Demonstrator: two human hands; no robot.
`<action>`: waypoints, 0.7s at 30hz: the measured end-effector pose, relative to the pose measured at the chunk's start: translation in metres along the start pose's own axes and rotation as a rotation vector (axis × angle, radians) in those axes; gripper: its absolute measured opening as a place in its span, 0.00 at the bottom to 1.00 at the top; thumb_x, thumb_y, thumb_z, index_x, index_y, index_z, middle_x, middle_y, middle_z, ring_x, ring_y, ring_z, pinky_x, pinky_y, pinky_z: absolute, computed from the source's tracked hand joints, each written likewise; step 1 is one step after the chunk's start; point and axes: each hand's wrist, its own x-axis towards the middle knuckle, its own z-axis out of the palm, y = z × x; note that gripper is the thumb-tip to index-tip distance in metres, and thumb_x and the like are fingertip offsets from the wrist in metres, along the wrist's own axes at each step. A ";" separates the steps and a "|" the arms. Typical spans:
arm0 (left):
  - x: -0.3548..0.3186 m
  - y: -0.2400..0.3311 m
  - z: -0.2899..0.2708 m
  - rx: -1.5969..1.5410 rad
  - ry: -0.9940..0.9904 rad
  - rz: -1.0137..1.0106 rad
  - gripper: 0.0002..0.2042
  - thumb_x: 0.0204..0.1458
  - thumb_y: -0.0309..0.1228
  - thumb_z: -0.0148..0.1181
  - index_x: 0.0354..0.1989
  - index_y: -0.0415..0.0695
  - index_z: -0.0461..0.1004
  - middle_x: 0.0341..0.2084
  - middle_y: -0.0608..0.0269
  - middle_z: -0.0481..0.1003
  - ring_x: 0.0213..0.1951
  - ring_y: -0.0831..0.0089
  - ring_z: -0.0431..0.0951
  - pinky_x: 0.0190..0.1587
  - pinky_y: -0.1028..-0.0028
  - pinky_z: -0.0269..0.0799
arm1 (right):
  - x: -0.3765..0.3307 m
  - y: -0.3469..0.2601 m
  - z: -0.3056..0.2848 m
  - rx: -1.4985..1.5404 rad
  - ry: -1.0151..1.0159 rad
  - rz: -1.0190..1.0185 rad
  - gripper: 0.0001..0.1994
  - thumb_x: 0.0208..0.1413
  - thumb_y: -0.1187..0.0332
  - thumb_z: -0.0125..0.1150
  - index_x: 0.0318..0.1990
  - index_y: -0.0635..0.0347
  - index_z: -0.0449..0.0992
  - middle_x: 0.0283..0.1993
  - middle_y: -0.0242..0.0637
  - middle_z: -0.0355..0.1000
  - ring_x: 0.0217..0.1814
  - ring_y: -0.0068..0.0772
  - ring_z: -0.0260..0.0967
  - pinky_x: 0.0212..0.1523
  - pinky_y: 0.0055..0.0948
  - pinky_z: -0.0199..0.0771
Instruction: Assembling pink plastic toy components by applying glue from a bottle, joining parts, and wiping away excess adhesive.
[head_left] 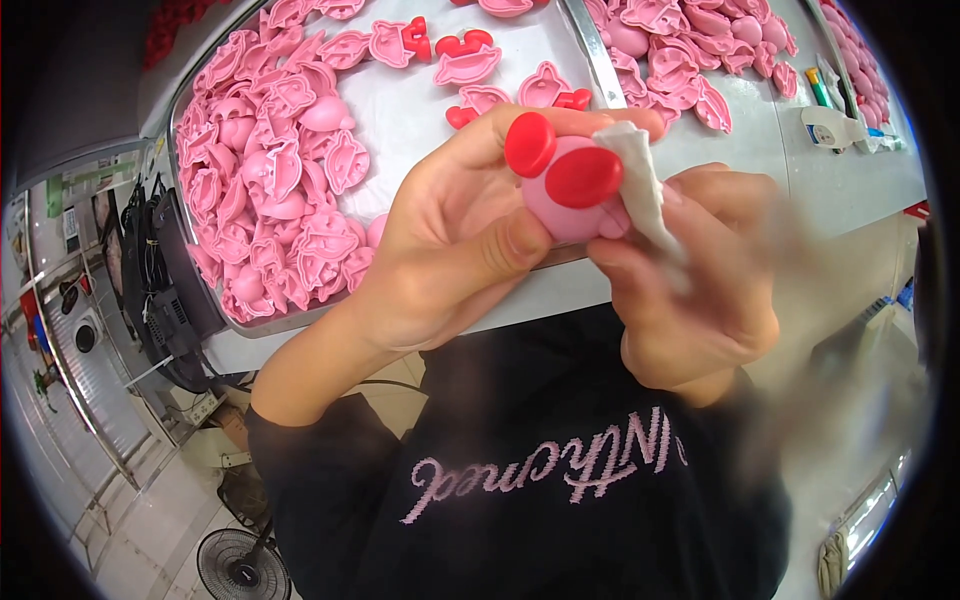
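A rounded pink plastic toy piece [556, 212] with two red oval feet is gripped by my left hand [435, 235], the thumb pressing its near side and the fingers curled behind it. The red ovals face up toward me. My right hand [695, 300] pinches a folded white cloth or tissue [640, 180], which lies against the right side of the piece. The right fingertips are close to the pink surface or touching it; part of that contact is hidden by the cloth.
Behind my hands, a metal tray [590, 50] bears a heap of pink shell parts [270, 190] and several red-footed pieces [468, 62]. More pink parts [675, 65] lie right of it. A white bottle [832, 128] and a green tube [818, 88] lie farther right. A fan [243, 568] stands at lower left.
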 end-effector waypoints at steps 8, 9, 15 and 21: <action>-0.003 0.002 0.000 0.182 0.099 -0.023 0.32 0.40 0.45 0.63 0.49 0.38 0.57 0.45 0.54 0.64 0.44 0.69 0.69 0.46 0.71 0.67 | 0.006 0.007 0.002 0.063 0.030 -0.149 0.16 0.33 0.83 0.61 0.36 0.68 0.70 0.28 0.43 0.63 0.23 0.29 0.60 0.22 0.23 0.59; -0.003 0.002 0.001 0.207 0.127 -0.019 0.32 0.39 0.46 0.63 0.48 0.38 0.58 0.44 0.54 0.65 0.43 0.69 0.70 0.45 0.72 0.68 | 0.005 0.005 0.003 0.068 0.042 -0.112 0.16 0.33 0.83 0.61 0.35 0.67 0.70 0.28 0.42 0.63 0.22 0.28 0.60 0.22 0.23 0.58; -0.003 -0.001 0.001 0.258 0.130 0.090 0.32 0.38 0.48 0.64 0.44 0.37 0.61 0.37 0.53 0.70 0.40 0.70 0.72 0.42 0.73 0.69 | 0.005 0.010 0.002 0.103 0.049 -0.124 0.16 0.31 0.84 0.61 0.33 0.66 0.70 0.28 0.41 0.63 0.23 0.27 0.58 0.21 0.22 0.57; -0.005 0.001 0.004 0.272 0.152 0.073 0.32 0.38 0.48 0.64 0.44 0.36 0.61 0.38 0.50 0.70 0.40 0.69 0.72 0.42 0.73 0.69 | 0.009 0.001 -0.001 0.043 -0.019 -0.072 0.16 0.27 0.86 0.58 0.31 0.67 0.70 0.27 0.42 0.64 0.24 0.30 0.57 0.22 0.24 0.56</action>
